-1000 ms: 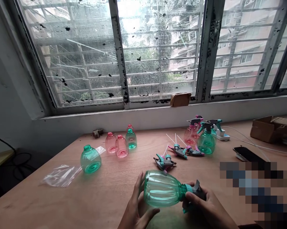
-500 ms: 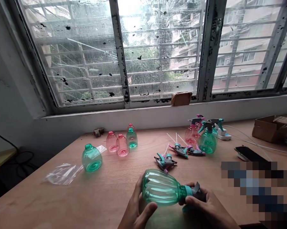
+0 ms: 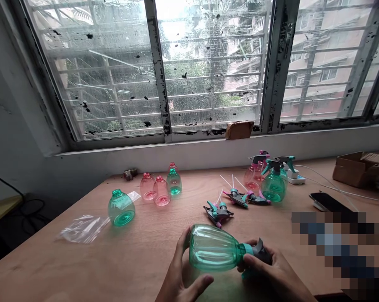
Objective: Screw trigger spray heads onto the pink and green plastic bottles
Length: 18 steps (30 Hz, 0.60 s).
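Head: green bottle [image 3: 213, 248] between fingers [image 3: 182, 242]

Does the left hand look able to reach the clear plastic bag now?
Probably yes. The left hand has its thumb off the held green bottle, the right hand grips the sprayer, and nothing visible stands between left hand and plastic bag.

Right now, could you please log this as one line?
translucent green bottle: sideways; right hand: gripping grey-teal sprayer; left hand: open near base
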Each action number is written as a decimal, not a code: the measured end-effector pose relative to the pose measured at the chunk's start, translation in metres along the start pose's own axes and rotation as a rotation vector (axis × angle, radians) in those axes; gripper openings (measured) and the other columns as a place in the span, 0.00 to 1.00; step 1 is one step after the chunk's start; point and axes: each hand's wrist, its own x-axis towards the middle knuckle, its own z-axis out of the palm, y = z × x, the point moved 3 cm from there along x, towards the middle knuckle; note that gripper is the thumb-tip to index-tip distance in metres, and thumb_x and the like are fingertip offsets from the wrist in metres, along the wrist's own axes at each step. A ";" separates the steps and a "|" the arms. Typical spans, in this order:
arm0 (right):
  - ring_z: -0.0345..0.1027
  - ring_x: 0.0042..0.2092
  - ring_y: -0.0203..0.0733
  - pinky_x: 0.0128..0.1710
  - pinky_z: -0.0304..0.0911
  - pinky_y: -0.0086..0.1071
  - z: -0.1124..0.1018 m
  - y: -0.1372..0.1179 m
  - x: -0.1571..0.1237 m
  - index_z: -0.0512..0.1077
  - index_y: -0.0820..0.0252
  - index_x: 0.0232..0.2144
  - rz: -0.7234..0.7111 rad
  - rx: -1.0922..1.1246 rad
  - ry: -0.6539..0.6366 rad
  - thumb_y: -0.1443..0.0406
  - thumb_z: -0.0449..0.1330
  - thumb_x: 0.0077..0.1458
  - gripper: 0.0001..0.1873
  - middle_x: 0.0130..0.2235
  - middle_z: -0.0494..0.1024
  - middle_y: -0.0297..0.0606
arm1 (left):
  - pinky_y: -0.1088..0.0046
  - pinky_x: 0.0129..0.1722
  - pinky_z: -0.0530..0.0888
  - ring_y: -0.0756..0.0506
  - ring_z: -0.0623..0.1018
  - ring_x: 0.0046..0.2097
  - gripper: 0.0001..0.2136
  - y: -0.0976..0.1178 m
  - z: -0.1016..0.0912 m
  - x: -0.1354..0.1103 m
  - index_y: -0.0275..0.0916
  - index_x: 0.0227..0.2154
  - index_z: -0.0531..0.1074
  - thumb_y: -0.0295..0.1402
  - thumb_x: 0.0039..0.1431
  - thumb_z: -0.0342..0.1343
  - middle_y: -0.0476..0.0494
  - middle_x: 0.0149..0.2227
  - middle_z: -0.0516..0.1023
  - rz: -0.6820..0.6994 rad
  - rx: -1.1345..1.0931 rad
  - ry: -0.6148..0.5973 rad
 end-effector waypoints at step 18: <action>0.77 0.28 0.41 0.30 0.70 0.32 -0.003 0.012 0.002 0.75 0.62 0.34 0.031 0.134 -0.037 0.54 0.74 0.45 0.21 0.25 0.85 0.37 | 0.55 0.65 0.59 0.32 0.61 0.67 0.38 0.009 0.000 0.004 0.43 0.67 0.52 0.55 0.59 0.55 0.37 0.69 0.60 -0.123 -0.169 -0.102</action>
